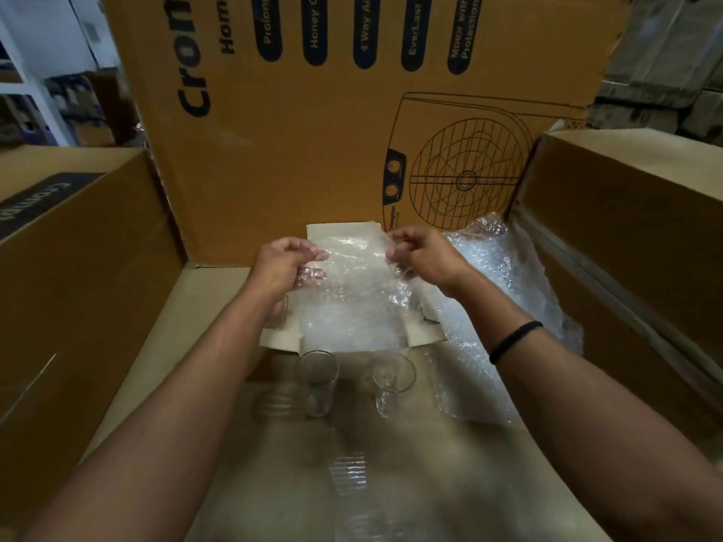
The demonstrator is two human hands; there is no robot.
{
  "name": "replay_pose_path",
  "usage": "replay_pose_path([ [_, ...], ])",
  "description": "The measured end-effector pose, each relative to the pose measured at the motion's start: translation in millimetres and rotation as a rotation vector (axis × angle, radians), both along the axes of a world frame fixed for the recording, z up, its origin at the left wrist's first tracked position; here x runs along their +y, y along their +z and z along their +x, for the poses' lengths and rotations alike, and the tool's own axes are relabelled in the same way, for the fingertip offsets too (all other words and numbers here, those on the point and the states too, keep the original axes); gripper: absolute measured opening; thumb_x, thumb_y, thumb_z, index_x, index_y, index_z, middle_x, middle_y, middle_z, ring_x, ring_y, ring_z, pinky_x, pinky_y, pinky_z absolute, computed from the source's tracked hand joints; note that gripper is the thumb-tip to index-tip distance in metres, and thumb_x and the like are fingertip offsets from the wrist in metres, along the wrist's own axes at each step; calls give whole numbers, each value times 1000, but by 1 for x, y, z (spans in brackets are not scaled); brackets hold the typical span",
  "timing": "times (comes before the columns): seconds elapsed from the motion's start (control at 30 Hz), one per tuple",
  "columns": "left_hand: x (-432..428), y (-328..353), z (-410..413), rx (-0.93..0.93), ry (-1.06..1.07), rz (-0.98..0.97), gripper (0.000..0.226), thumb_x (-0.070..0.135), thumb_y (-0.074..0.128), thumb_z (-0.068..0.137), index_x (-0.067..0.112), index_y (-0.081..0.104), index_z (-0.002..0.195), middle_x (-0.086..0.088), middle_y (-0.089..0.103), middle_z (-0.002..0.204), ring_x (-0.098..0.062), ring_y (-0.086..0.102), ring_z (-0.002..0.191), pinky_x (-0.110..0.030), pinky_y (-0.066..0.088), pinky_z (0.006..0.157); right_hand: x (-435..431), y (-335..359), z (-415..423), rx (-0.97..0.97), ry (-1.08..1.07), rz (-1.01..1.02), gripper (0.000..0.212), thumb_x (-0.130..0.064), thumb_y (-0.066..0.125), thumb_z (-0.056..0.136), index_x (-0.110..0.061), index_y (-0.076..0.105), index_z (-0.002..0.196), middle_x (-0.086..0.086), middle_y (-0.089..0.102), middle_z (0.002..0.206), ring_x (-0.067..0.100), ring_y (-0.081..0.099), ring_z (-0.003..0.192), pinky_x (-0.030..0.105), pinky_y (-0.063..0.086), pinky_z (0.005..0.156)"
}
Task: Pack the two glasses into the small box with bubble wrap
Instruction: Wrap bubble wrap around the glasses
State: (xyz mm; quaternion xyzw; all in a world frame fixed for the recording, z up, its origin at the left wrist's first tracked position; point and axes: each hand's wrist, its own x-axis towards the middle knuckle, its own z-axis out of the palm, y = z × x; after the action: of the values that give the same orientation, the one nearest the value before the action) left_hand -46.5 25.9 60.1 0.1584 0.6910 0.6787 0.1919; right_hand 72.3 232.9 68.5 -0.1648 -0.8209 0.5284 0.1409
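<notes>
Bubble wrap sheet point(352, 291): held spread over the open small box point(424, 334). Fingers of the left hand point(279, 264) pinched its 10 o'clock corner, and those of the right hand point(420, 254) its 2 o'clock corner. Glass point(317, 379) and second glass point(391, 381): upright, side by side, just beside the box at its 6 o'clock. Spare bubble wrap point(493, 275): at 3 o'clock. Printed carton point(332, 131): at 12 o'clock.
</notes>
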Motion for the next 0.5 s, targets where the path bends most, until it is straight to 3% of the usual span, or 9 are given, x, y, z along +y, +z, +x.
replay_pose_path([
  [0.07, -2, -3, -7, 62, 41, -36, 12, 5, 61, 91, 9, 61, 102, -5, 73, 94, -19, 66, 71, -32, 57, 64, 10, -1, -3, 15, -35, -72, 18, -8, 58, 96, -13, 64, 113, 11, 70, 96, 19, 61, 73, 32, 52, 64],
  [0.23, 3, -10, -15, 407, -6, -194, 32, -3, 56, 90, 16, 63, 115, 4, 65, 87, -10, 59, 60, -25, 51, 55, 17, 8, -10, 44, -40, -139, 10, -16, 57, 98, -11, 66, 97, -1, 63, 75, 12, 54, 63, 31, 51, 65],
  [0.3, 8, -6, -13, 392, -112, -224, 30, 5, 61, 90, 19, 63, 116, 1, 64, 92, -12, 60, 60, -21, 48, 56, 15, 13, -14, 33, -13, -128, 12, -19, 58, 98, -11, 65, 92, 0, 60, 73, 11, 51, 59, 28, 50, 59],
  [0.4, 18, 0, -11, 345, -184, -269, 10, 15, 62, 92, 8, 68, 97, -3, 69, 90, -14, 59, 61, -26, 46, 58, 16, 18, -25, 6, 4, -73, 10, -17, 58, 98, -10, 65, 96, 2, 61, 78, 12, 51, 58, 25, 46, 52],
  [0.5, 28, -1, -11, 237, -109, -182, 18, 16, 54, 98, 8, 63, 84, -3, 69, 80, -10, 57, 55, -22, 43, 53, 26, 17, -35, 67, -193, 31, 31, -28, 57, 98, -12, 58, 125, 1, 63, 106, 18, 61, 91, 30, 53, 75],
])
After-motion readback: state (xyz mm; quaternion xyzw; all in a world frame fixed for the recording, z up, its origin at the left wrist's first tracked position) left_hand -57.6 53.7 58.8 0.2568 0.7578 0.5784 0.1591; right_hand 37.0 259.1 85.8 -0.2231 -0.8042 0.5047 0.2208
